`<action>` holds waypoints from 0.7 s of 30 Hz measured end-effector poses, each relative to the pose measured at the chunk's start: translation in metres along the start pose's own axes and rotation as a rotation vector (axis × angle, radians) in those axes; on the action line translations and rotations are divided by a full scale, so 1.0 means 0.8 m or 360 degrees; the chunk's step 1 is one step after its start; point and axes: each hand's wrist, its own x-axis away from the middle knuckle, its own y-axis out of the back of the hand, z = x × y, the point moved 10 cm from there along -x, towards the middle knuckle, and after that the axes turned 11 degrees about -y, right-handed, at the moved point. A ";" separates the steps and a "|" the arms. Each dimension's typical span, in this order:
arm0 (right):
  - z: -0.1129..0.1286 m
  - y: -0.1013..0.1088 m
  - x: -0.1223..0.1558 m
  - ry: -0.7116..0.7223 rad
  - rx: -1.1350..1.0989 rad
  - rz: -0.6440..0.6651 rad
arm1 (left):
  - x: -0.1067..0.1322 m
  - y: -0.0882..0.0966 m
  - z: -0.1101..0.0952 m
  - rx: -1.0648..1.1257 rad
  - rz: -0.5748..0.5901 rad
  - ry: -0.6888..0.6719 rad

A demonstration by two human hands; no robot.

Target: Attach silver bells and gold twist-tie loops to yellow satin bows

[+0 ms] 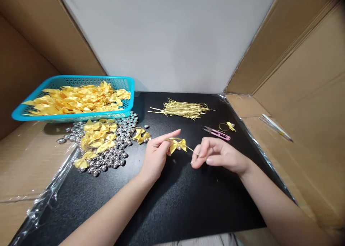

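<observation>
Between thumb and fingers, my left hand point(158, 149) pinches a yellow ribbon bow point(181, 144) with a small silver bell at its middle. A thin gold cord point(192, 150) runs from the bow to my right hand point(215, 153), whose fingertips are closed on its end. Both hands are held above the black table point(172, 203). Left of my left hand, a few finished-looking bows with cord loops point(140, 135) lie beside a pile of silver bells point(107, 161). Loose yellow bows point(99, 134) rest on top of those bells.
A blue plastic basket point(132, 95) full of yellow bows stands at the back left. A bundle of gold cords point(185, 108) lies at the back. Pink-handled thread snips point(219, 134) and a looped bow point(230, 126) lie to the right. A white pen-like tool point(277, 127) rests on the cardboard.
</observation>
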 end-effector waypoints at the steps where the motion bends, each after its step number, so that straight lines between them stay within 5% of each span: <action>1: -0.007 -0.005 -0.002 -0.0052 0.0019 0.0023 | 0.000 0.002 0.004 0.0052 -0.0038 0.0045; 8: -0.015 0.000 -0.011 0.0015 0.0020 -0.0132 | -0.001 0.008 0.010 0.0133 -0.0111 0.0097; 16: 0.008 0.016 -0.004 0.0266 -0.0002 -0.0270 | 0.001 0.010 -0.039 -0.0312 -0.0014 -0.0383; 21: 0.013 0.013 -0.002 0.0285 -0.0069 -0.0221 | 0.002 0.008 -0.049 -0.0336 -0.0024 -0.0461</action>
